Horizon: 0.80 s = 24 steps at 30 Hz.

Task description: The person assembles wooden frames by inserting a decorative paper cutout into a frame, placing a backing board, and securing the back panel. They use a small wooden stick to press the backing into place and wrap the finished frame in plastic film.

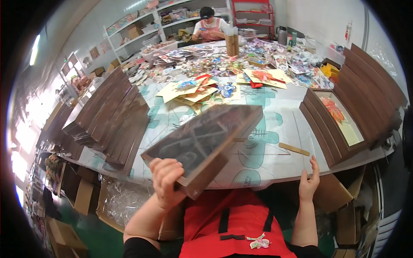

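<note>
My left hand (166,181) grips the near left corner of a brown shadow-box frame (202,139) with a dark, glossy front. The frame is tilted above the middle of the table. At the table's front edge, my right hand (308,182) has its fingers stretched out and holds nothing. Just beyond those fingertips lies a thin wooden strip (294,149). Cream cards with colourful cut-paper figures (189,89) are piled past the frame. On the right, an upright-leaning frame (337,122) shows an orange figure on a cream backing.
Brown frames are stacked on the left (107,116) and on the right (370,86). A heap of printed paper pieces (215,60) covers the far table, where another person (211,28) sits. Cardboard boxes (84,195) stand below the table's front edge, one with clear plastic wrap (129,202).
</note>
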Each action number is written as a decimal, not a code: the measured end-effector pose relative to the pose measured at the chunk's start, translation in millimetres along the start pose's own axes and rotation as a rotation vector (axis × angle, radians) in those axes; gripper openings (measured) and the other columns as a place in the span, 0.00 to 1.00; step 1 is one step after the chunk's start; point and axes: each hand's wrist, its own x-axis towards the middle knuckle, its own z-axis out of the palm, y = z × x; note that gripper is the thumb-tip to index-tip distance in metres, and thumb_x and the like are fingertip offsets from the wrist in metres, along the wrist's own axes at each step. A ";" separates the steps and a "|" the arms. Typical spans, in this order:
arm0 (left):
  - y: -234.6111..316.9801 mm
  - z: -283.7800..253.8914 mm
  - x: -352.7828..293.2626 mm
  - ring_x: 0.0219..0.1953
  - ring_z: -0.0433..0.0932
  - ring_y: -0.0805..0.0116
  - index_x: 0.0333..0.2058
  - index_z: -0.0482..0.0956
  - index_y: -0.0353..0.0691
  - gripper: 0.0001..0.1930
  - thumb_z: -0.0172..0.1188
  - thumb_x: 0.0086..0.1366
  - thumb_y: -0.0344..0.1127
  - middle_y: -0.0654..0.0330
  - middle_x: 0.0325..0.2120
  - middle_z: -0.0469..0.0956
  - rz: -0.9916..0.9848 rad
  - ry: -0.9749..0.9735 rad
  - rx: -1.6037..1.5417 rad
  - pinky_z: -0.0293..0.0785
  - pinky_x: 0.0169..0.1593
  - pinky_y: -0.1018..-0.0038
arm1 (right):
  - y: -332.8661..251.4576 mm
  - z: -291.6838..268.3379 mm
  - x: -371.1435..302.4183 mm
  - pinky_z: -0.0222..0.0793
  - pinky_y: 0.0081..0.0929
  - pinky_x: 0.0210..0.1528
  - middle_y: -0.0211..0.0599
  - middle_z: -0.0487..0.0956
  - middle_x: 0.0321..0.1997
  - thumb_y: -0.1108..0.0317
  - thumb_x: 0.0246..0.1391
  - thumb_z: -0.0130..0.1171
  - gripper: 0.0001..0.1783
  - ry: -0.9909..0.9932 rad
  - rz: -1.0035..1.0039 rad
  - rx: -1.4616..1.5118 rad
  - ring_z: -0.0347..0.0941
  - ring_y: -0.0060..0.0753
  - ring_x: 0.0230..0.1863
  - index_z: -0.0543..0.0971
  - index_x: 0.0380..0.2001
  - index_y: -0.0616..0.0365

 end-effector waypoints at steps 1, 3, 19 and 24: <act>6.4 10.5 -9.6 0.39 0.76 0.59 0.40 0.71 0.42 0.23 0.68 0.46 0.39 0.59 0.37 0.76 -0.017 0.004 -0.004 0.65 0.46 0.61 | 2.1 -0.6 -2.9 0.53 0.34 0.65 0.46 0.68 0.62 0.83 0.49 0.50 0.23 -0.003 0.019 -0.015 0.61 0.42 0.64 0.69 0.52 0.63; 16.1 23.7 -25.5 0.40 0.75 0.59 0.40 0.72 0.42 0.22 0.67 0.46 0.38 0.60 0.37 0.76 -0.052 -0.021 -0.041 0.65 0.45 0.62 | 6.2 -4.2 -8.4 0.54 0.34 0.65 0.46 0.68 0.62 0.83 0.49 0.50 0.23 -0.008 0.060 -0.047 0.62 0.42 0.64 0.70 0.51 0.62; 59.6 41.9 -154.5 0.57 0.64 0.59 0.46 0.73 0.56 0.17 0.59 0.55 0.38 0.61 0.50 0.71 -0.217 -0.386 0.033 0.47 0.64 0.57 | 33.5 16.2 32.8 0.59 0.40 0.59 0.46 0.72 0.54 0.76 0.47 0.56 0.20 -0.132 0.045 -0.447 0.64 0.50 0.57 0.73 0.47 0.61; 68.8 26.6 -169.4 0.67 0.50 0.49 0.55 0.64 0.37 0.27 0.57 0.55 0.31 0.45 0.61 0.57 -0.759 -0.241 -0.092 0.44 0.67 0.50 | 51.4 10.5 41.1 0.61 0.42 0.56 0.44 0.73 0.51 0.72 0.48 0.59 0.20 -0.201 0.108 -0.677 0.66 0.51 0.53 0.72 0.47 0.60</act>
